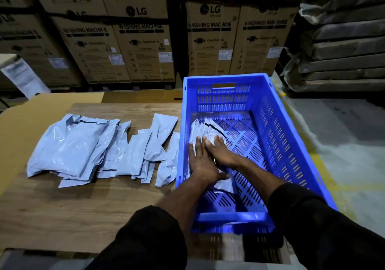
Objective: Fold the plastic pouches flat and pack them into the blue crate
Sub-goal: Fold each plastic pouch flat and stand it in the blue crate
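The blue crate (277, 128) stands on the right part of the wooden table. Inside it, against its left wall, lies a row of folded grey pouches (208, 127). My left hand (201, 159) and my right hand (219, 151) both lie flat on these pouches with straight fingers, pressing them down, the right hand partly over the left. On the table to the left of the crate is a loose pile of grey plastic pouches (83, 147), with several narrower folded ones (158, 144) nearer the crate.
The wooden table (62, 211) rests on cardboard sheets. Stacked LG washing-machine cartons (141, 40) form a wall behind. Wrapped flat packs (341, 47) are piled at the right. Concrete floor (343, 144) lies to the right of the crate.
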Tool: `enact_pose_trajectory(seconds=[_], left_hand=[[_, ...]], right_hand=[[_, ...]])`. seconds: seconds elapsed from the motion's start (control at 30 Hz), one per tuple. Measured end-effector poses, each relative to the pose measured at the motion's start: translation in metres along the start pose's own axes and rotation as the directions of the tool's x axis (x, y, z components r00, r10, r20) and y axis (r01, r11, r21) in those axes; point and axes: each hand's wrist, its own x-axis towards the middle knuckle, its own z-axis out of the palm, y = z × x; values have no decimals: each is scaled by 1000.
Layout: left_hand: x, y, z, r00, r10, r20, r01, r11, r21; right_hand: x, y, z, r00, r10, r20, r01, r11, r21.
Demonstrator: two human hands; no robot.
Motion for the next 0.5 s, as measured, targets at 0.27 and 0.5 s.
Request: enact_pose_trajectory(seconds=[0.27,0.5], left_hand=[[3,-2,5,995,46,-83,-45,999,13],[5,-6,7,992,96,-84,-96,995,12]], right_hand=[[3,3,-3,999,-36,-6,36,998,-59],[3,4,-8,998,-56,-35,55,998,-41]])
